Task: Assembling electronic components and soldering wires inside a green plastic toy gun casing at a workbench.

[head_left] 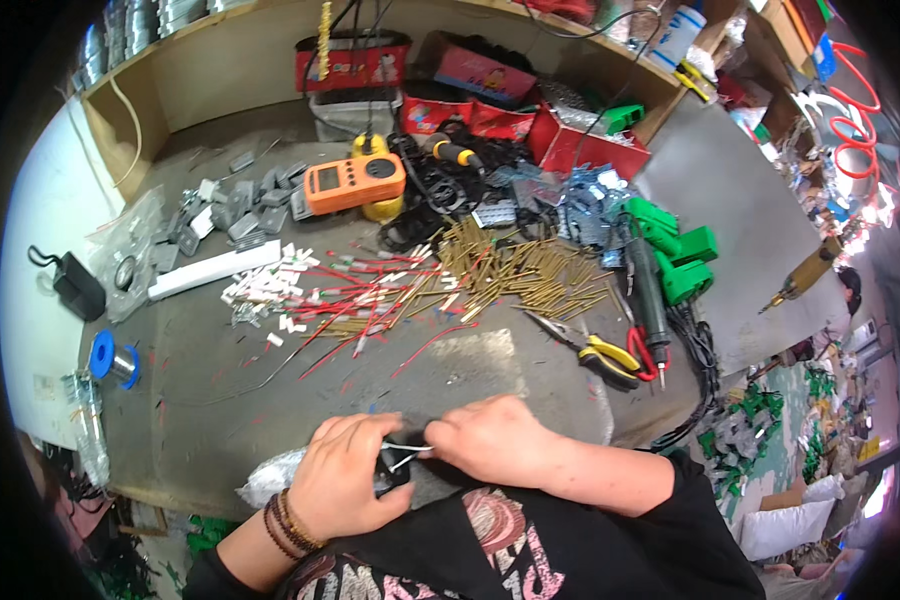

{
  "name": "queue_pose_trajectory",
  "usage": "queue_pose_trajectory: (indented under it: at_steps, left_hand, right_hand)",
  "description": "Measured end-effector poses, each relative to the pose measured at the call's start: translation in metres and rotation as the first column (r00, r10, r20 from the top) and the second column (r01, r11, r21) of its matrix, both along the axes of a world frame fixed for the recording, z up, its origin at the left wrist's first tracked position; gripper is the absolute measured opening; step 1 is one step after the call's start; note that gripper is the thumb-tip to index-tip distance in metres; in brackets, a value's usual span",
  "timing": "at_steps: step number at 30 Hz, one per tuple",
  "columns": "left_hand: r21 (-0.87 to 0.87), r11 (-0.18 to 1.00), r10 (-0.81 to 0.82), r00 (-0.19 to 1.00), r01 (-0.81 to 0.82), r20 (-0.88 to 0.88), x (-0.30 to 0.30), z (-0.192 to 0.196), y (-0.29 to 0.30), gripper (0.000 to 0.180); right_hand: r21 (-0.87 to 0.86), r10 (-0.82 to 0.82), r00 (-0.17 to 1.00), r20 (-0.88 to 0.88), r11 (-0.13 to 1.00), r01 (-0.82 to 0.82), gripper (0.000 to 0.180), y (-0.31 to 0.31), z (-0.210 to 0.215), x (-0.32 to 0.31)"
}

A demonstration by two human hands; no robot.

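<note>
At the near edge of the bench, my left hand is closed around a small black housing, with its thumb and fingers on either side. White wires stick out of the housing toward my right hand. That hand is closed too, fingertips pinched at the ends of the wires; whatever else sits between them is hidden. Under my left hand lies a clear plastic bag. Beyond my hands are red wires, brass-coloured rods and small white connectors.
Yellow-handled pliers and a dark electric screwdriver lie to the right. An orange multimeter stands at the back near grey blocks. At left are a solder spool and black adapter. Green plastic parts sit far right.
</note>
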State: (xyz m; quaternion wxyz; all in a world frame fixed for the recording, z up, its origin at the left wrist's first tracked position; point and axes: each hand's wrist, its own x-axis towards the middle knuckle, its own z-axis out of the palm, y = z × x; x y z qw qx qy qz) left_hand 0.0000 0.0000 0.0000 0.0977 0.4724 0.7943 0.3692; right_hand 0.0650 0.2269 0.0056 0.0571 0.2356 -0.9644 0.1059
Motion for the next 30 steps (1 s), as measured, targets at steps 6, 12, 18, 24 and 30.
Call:
queue_pose_trajectory:
  at_steps: [6, 12, 18, 24, 30]
  left_hand:
    - [0.026, 0.997, 0.078, 0.995, -0.077, -0.06, 0.0, 0.001, -0.006, 0.056]
    - [-0.057, 0.998, 0.007, 0.981, -0.018, -0.194, -0.002, 0.009, 0.008, 0.061]
    - [0.0, 0.999, 0.032, 0.986, -0.032, -0.162, -0.002, 0.01, 0.002, 0.056]
    - [-0.039, 0.999, -0.02, 0.997, 0.017, -0.077, -0.004, 0.007, 0.002, 0.059]
    - [-0.011, 1.0, -0.011, 0.989, 0.009, -0.147, -0.002, 0.012, 0.005, 0.055]
  right_hand:
    - [0.065, 0.058, 0.865, 0.499, 0.992, -0.104, 0.018, 0.028, 0.048, -0.031]
    - [0.144, -0.332, 0.873, -0.357, 0.904, 0.402, 0.011, 0.16, 0.005, -0.154]
    - [0.253, -0.216, 0.9, -0.379, 0.911, 0.325, 0.013, 0.181, 0.004, -0.176]
    - [-0.044, -0.65, 0.64, -0.41, 0.715, 0.698, 0.036, 0.308, 0.05, -0.142]
    - [0.181, -0.83, 0.537, 0.148, 0.557, 0.811, 0.047, 0.4, 0.058, -0.076]
